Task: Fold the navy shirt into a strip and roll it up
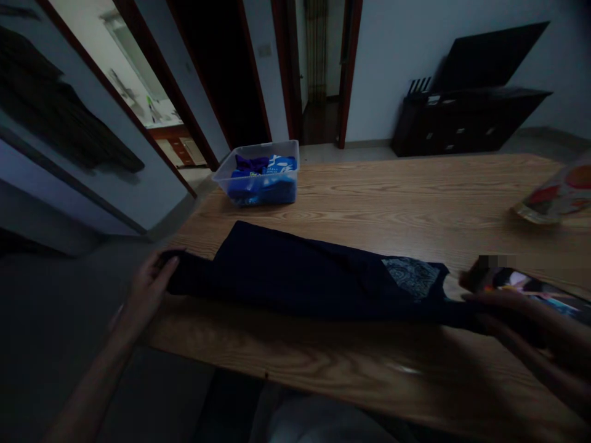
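Observation:
A dark navy shirt [295,274] lies stretched sideways along the near part of the wooden table, folded over on itself. A pale swirl-patterned patch [412,277] shows towards its right end. My left hand [150,283] pinches the narrow left end of the cloth between thumb and fingers, at the table's left edge. At the opposite end, my right hand [530,326], somewhat blurred, has its thumb and fingers closed round another narrow part of the shirt. Just behind that hand lies a flat item with a colourful picture [540,289], partly covered by the fingers.
A clear plastic bin [298,175] holding folded blue and purple cloth stands at the table's back left. A printed plastic bag [554,194] sits at the right. The wooden table's [415,191] near edge runs close to my body. Beyond are doorways and a television [489,58] on a cabinet.

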### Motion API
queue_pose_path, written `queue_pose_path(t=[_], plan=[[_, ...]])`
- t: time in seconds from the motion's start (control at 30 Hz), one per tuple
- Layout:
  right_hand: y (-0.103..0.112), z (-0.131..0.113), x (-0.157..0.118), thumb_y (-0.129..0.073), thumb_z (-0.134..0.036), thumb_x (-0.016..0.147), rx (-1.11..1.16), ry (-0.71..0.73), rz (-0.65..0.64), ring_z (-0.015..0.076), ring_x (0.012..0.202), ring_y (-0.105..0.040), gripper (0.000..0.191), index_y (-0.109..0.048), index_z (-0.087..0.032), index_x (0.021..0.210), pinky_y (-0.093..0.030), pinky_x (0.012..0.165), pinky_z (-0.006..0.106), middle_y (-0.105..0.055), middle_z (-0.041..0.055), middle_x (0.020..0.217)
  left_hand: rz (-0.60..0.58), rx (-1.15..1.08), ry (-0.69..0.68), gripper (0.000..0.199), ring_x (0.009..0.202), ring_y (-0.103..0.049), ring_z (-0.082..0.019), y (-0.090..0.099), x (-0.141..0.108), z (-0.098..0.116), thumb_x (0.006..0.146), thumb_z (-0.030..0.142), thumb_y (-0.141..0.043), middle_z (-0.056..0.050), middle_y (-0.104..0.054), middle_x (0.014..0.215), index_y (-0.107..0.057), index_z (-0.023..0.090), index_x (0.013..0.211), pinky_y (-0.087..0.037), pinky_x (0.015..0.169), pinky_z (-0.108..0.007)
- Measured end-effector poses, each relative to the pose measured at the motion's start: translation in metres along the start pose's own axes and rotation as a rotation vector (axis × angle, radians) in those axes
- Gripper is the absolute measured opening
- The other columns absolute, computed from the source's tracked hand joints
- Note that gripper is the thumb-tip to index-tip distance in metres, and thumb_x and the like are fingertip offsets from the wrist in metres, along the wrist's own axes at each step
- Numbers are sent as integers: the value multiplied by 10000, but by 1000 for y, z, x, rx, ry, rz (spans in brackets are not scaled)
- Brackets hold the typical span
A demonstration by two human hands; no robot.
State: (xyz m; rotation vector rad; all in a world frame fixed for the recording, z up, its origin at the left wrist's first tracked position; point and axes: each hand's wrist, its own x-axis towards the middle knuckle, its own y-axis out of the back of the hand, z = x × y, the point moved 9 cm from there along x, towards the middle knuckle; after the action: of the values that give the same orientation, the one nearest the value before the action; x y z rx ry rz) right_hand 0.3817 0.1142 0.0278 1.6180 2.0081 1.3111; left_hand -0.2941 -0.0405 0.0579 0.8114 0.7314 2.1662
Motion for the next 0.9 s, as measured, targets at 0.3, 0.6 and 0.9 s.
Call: queue_pose_path(t=[0.3, 0.6, 0.9], plan=[[-35, 16, 111, -569, -483, 1051, -65, 117, -225, 302, 1023, -749, 325, -726, -228, 1176, -605, 854, 415, -772, 134, 1121, -105, 116, -223, 411, 1199, -717, -326, -142, 121, 14, 967, 435, -488, -164, -761, 1259, -683, 157, 1199, -543, 1119, -501], [-45, -32, 81, -484, -281, 1120, -546, 372, -33, 372, 1258, -675, 371, -621, -156, 1441, -535, 1040, 546, -670, 203, 1458, -133, 323, -389, 487, 1309, -638, -393, -176, 115, 37, 1042, 452, -406, -207, -697, 1373, -655, 142, 1323, -465, 1169, -577], [-88, -52, 22, -491, -46, 1011, -663, 558, -189, 335, 1283, -694, 564, -517, -100, 1572, -576, 1044, 507, -704, 182, 1464, -397, 417, -608, 591, 1646, -334, -335, -243, 8, 128, 1146, 524, -317, -112, -416, 1757, -460, 251, 1650, -207, 1340, -646]])
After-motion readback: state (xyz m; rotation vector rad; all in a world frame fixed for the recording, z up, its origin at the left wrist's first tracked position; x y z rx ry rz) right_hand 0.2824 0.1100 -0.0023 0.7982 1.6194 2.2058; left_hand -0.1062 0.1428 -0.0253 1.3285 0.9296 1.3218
